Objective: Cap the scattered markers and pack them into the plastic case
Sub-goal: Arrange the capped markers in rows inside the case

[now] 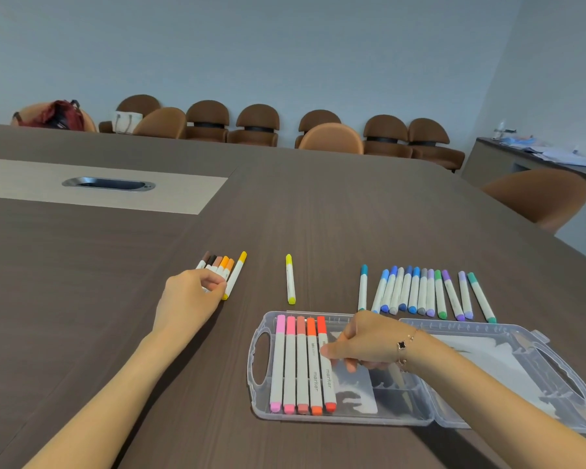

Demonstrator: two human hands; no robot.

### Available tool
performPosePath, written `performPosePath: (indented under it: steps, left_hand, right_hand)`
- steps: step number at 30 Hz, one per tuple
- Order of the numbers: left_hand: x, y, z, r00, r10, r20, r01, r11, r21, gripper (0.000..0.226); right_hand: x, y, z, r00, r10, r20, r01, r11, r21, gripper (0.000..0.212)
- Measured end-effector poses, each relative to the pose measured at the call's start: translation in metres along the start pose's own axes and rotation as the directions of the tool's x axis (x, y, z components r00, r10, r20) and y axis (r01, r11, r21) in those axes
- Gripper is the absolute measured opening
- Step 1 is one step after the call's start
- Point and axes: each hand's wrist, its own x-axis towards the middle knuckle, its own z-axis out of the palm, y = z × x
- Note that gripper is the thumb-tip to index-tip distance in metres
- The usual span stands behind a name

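The clear plastic case (261,374) lies open on the table, its lid (528,360) folded out to the right. Several capped pink, salmon, orange and red markers (293,363) lie side by side at its left end. My right hand (362,343) is over the case, thumb and fingers touching the red marker (327,374). My left hand (190,299) grips the near ends of a bundle of brown, black and orange markers (219,264); a yellow-orange marker (236,275) lies against it. A yellow marker (290,279) lies alone. Blue, grey, purple and green markers (423,292) lie in a row behind the case.
The dark wooden table (115,299) has a light inlay with a metal cable slot (109,184) at the far left. Brown chairs (257,125) line the far wall, with bags (58,115) on two of them. A side counter (535,154) stands at the right.
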Motion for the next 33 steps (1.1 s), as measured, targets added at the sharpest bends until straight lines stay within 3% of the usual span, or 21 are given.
performPosePath:
  steps: [10,17,23,33]
  left_hand:
    - [-0.002,0.008,0.0,0.999,0.005,-0.048,0.002,0.989,0.148,0.018]
    - [0.002,0.036,0.011,0.998,0.035,0.058,-0.056,0.904,0.424,0.025]
    - [0.0,0.043,0.015,0.994,0.002,0.108,-0.06,0.846,0.53,0.029]
    - [0.001,0.036,0.012,0.991,-0.06,0.12,0.003,0.904,0.428,0.024]
  right_hand:
    - [0.003,-0.008,-0.005,0.998,-0.023,0.055,0.03,0.992,-0.125,0.033]
    - [0.001,-0.002,0.004,0.997,-0.073,-0.035,0.067,0.987,-0.146,0.032]
    - [0.002,-0.003,0.003,0.992,-0.113,-0.061,0.102,0.982,-0.156,0.038]
    - [0.006,0.005,0.006,0.99,-0.102,-0.094,0.095,0.992,-0.079,0.036]
